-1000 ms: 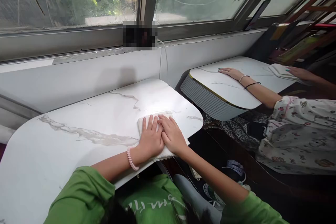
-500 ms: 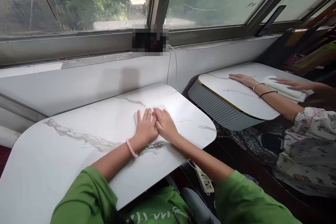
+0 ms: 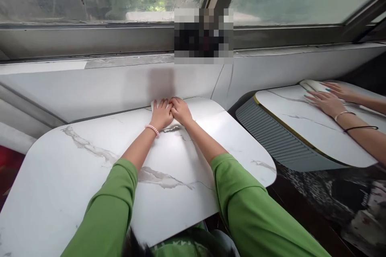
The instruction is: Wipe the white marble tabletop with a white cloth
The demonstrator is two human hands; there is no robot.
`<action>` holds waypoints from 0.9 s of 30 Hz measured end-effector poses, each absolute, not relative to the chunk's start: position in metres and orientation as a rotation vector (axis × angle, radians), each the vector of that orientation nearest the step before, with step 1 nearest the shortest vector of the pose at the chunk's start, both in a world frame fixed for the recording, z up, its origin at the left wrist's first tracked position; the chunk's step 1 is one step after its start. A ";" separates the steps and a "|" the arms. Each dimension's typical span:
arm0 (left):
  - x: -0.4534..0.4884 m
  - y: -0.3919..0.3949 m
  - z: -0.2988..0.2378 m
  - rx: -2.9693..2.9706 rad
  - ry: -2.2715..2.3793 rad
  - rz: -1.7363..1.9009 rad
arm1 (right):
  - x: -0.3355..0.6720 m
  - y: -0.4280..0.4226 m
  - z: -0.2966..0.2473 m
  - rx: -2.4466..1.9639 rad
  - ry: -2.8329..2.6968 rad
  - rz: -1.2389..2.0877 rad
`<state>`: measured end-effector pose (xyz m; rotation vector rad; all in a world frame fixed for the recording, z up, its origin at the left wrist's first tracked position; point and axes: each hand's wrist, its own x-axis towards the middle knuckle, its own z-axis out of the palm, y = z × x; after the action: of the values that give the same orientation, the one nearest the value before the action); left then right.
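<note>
A folded white cloth [image 3: 174, 123] lies on the white marble-patterned tabletop [image 3: 90, 176], close to its far edge by the wall. My left hand [image 3: 162, 115], with a pink bead bracelet at the wrist, presses flat on the cloth with its fingers spread. Beside it my right hand [image 3: 181, 112] also lies on the cloth, its fingers stretched forward and touching the left hand at the thumb side. Both hands cover most of the cloth. Both arms reach out nearly straight over the table.
To the right stands a second marble-patterned table [image 3: 289, 108] with a ribbed grey side. There a co-worker's hands [image 3: 330, 102] rest on or near another white cloth [image 3: 312, 85]. A wall and window sill [image 3: 126, 61] run behind both tables. A blurred-out dark object sits on the sill.
Both my hands and the cloth have slid forward from mid-table to the far edge. The view has turned right. The co-worker's hands and cloth have also moved toward their table's far edge.
</note>
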<state>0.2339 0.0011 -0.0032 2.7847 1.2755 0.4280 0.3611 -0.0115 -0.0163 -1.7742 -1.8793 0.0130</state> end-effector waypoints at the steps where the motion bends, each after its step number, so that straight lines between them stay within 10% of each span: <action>1: 0.233 0.001 -0.003 2.789 1.272 0.425 | 0.361 -0.011 -0.018 -1.818 -1.864 0.003; 27: 0.113 -0.245 0.009 2.813 1.013 0.253 | 0.285 -0.275 -0.012 -1.618 -2.313 0.044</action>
<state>0.1126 -0.2446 0.0088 2.8126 1.0131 0.2525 0.2855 -0.2747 -0.0124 -1.6184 -2.3127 0.0438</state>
